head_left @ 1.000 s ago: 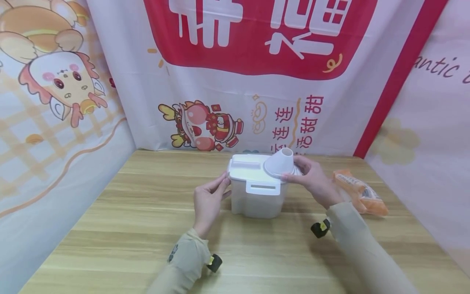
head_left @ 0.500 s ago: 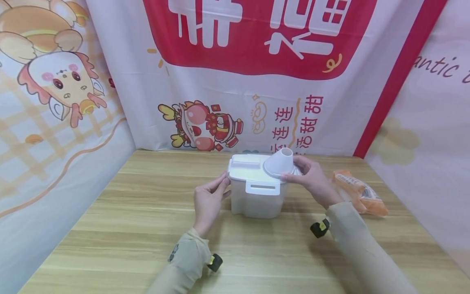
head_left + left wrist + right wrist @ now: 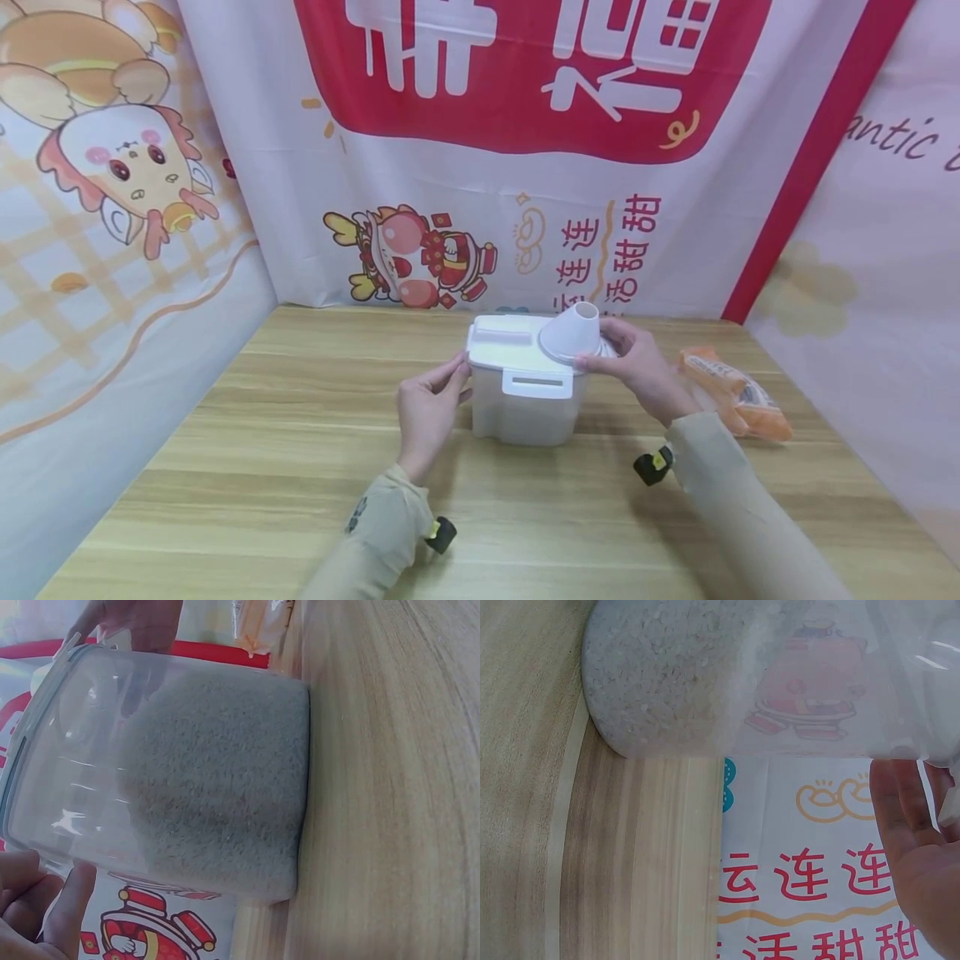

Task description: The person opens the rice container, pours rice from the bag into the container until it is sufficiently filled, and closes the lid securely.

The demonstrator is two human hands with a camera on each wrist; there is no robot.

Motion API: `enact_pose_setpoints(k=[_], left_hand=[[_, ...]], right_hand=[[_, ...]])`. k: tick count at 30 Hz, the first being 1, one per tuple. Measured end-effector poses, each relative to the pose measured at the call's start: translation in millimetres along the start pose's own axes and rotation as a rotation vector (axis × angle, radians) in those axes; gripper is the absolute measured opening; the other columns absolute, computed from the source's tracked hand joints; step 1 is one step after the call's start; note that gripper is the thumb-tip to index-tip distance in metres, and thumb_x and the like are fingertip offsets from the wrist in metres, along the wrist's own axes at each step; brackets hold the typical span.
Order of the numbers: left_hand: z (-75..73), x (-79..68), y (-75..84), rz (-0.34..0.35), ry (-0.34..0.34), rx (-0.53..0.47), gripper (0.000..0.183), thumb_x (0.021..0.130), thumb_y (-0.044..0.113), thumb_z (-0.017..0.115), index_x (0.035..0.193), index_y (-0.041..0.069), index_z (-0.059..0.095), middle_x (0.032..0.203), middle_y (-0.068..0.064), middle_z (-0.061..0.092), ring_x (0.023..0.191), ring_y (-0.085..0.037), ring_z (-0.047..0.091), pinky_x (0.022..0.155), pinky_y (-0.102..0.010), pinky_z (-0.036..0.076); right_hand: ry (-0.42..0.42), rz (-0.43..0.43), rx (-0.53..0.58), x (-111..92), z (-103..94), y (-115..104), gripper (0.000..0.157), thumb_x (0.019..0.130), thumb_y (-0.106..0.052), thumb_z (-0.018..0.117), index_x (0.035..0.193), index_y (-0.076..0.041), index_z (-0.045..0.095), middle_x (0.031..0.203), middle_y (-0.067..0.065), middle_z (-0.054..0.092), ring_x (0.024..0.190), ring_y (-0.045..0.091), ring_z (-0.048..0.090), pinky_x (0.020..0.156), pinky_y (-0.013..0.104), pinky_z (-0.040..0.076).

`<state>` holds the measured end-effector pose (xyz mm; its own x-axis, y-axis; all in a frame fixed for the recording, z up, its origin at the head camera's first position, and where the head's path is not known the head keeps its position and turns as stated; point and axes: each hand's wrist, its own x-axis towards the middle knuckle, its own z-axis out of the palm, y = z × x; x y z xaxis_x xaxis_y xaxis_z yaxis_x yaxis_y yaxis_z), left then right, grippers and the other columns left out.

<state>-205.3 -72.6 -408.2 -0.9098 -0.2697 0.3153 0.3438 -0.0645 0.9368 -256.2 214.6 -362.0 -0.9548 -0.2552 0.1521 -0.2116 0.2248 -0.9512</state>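
Observation:
A clear plastic rice container (image 3: 525, 412) stands upright on the table between my hands. Its white lid (image 3: 495, 354) is in place, with a cone-shaped spout cap (image 3: 572, 335) on the right end and a slotted clasp (image 3: 536, 384) on the front. White rice (image 3: 217, 772) fills the lower part in the left wrist view. My left hand (image 3: 427, 417) holds the lid's left edge with its fingertips. The right hand (image 3: 648, 375) grips the lid's right end, thumb in front and fingers behind; those fingers are partly hidden in the head view.
An orange and clear plastic packet (image 3: 735, 396) lies on the wooden table (image 3: 315, 483) to the right, behind the right forearm. Printed cloth (image 3: 465, 192) hangs behind the table and on both sides.

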Motion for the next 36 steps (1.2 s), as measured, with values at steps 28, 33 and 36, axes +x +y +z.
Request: enact_pose_setpoints(k=[28, 33, 36], left_hand=[[2.9, -5.8, 19.7, -0.036, -0.019, 0.038, 0.022, 0.091, 0.000, 0.069, 0.113, -0.001, 0.070, 0.114, -0.014, 0.068, 0.098, -0.025, 0.069, 0.076, -0.035, 0.059], [1.1, -0.2, 1.2, -0.025, -0.017, 0.004, 0.021, 0.090, 0.005, 0.072, 0.111, 0.006, 0.072, 0.113, -0.009, 0.069, 0.097, -0.022, 0.069, 0.074, -0.030, 0.060], [0.3, 0.3, -1.8, -0.011, -0.015, -0.009, 0.021, 0.090, 0.007, 0.073, 0.110, 0.008, 0.074, 0.112, -0.008, 0.070, 0.096, -0.020, 0.070, 0.073, -0.029, 0.060]], right_hand=[[0.004, -0.001, 0.004, -0.7, -0.7, -1.4, 0.067, 0.074, -0.032, 0.088, 0.133, -0.015, 0.058, 0.138, -0.001, 0.055, 0.131, 0.019, 0.044, 0.112, 0.048, 0.032], [0.025, 0.019, -0.013, -1.7, 0.3, -1.5, 0.068, 0.072, -0.037, 0.088, 0.131, -0.020, 0.059, 0.137, -0.005, 0.055, 0.130, 0.016, 0.044, 0.112, 0.050, 0.032], [0.025, 0.014, -0.028, -2.0, 0.5, -1.2, 0.068, 0.073, -0.037, 0.088, 0.132, -0.019, 0.058, 0.137, -0.003, 0.055, 0.131, 0.018, 0.043, 0.111, 0.052, 0.032]])
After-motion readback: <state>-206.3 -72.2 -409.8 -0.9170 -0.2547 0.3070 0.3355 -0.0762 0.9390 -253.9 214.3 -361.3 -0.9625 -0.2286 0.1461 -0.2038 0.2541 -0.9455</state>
